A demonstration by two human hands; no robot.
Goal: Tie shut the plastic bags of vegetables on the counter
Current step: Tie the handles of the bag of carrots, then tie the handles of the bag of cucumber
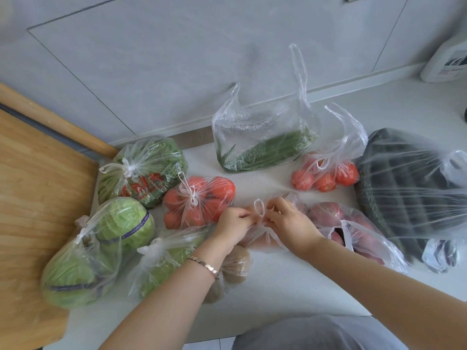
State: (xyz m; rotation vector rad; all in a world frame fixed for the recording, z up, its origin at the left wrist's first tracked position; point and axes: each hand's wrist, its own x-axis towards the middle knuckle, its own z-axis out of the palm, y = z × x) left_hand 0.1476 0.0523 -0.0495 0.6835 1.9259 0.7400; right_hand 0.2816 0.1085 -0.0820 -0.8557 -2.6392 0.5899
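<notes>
Close to the body, on the white counter (290, 286), a brown bag (235, 263) sits under the left wrist. Just past it, here's the action. The left hand (233, 223) and right hand (290, 222) face each other, knuckles up, each pinching a handle of the bag (260, 239) in curled fingertips.

A small loop (259, 208) stands straight up in the gap between them. The bag's body lies just under that knot and toward the person, resting on the counter. Its contents look pinkish-brown and are hard to name.

So the line that matters runs left to right: one handle leads sideways from the loop to each hand, and both hands are equally near. My read is that the knot is formed but not cinched. The next move calls for a level pull apart along that line, closing the loop down onto the neck.

Further back on the left, the tied tomatoes (202, 198) sit nearest. To the right and rear, a red bag (353, 223), open tomatoes (326, 173) and greens (262, 150) show loose handles.
</notes>
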